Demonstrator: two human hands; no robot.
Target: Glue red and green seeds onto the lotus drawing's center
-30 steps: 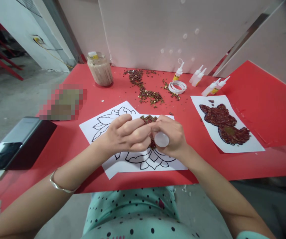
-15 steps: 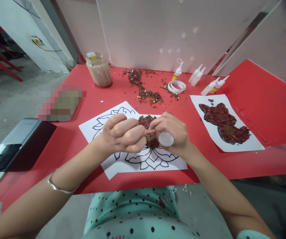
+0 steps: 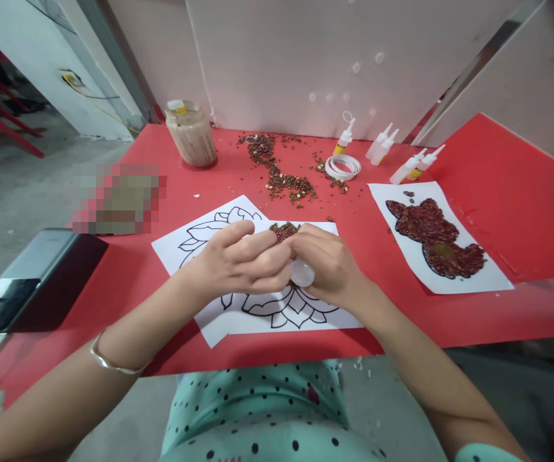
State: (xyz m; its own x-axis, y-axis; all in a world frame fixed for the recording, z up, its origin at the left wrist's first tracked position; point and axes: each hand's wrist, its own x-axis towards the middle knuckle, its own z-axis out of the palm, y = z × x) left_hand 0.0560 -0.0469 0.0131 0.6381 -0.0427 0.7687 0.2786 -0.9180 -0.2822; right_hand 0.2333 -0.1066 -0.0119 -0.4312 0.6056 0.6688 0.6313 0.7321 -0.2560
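My right hand (image 3: 332, 266) is closed round a small glue bottle, its translucent round base (image 3: 302, 273) facing me. Pressed up against it, my left hand (image 3: 250, 260) has its fingers curled; whatever they pinch is hidden. Both hands hover over a white sheet (image 3: 315, 317) with a black-lined flower drawing. Red and green beans (image 3: 284, 231) cover the middle of that drawing, partly hidden behind my fingers. Beneath lies a second flower sheet (image 3: 175, 244), sticking out to the left.
Loose beans (image 3: 281, 183) are scattered behind the sheets. White tape rolls (image 3: 343, 168), several glue bottles (image 3: 406, 167) and a cloudy jar (image 3: 191, 138) stand at the back. A bean-covered picture (image 3: 440, 237) lies right; a phone (image 3: 11, 282) leans on a dark block at left.
My two hands have come closer together. The right hand and bottle shifted left, and the left hand moved slightly right to meet them.
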